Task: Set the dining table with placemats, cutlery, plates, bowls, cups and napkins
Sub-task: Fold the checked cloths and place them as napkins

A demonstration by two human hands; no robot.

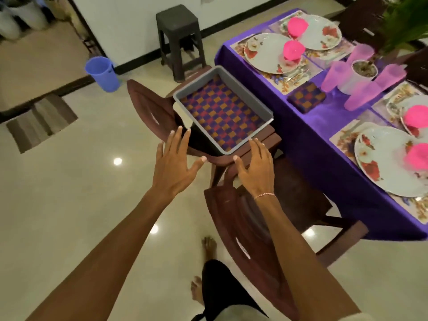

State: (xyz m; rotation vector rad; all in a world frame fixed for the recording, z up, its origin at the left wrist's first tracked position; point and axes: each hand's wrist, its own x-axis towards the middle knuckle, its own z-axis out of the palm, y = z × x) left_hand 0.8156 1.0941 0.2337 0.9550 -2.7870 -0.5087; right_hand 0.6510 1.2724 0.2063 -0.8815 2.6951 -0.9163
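Where two brown chairs stand beside the table, a grey tray (259, 107) sits on the seat of the farther chair (148, 107), lined with a checked cloth (217, 112) in purple, orange and red.

Hands: the left hand (173, 167) is spread wide, fingers splayed, empty, hovering just short of the tray's near left side. The right hand (256, 167) is likewise wide and empty, fingertips just beside the tray's near corner; a thin bracelet (264, 195) circles its wrist. Whether either touches the tray cannot be told.

Table (324, 158), purple cloth, to the right:
- four floral plates, two at the far end (266, 54) (324, 31), two nearer (384, 167) (407, 107), on floral placemats (342, 137);
- a pink bowl upturned on each plate (293, 49) (297, 25) (418, 156) (415, 117);
- cutlery (297, 72) beside the far-end plate;
- a folded checked napkin (306, 96) near the table edge;
- lilac cups (335, 76) (360, 96) clustered round a white potted plant (364, 70).

Nearer chair (250, 228): under the right forearm.

Floor: dark stool (179, 40) by the wall, blue jug (102, 74), striped mat (41, 122).
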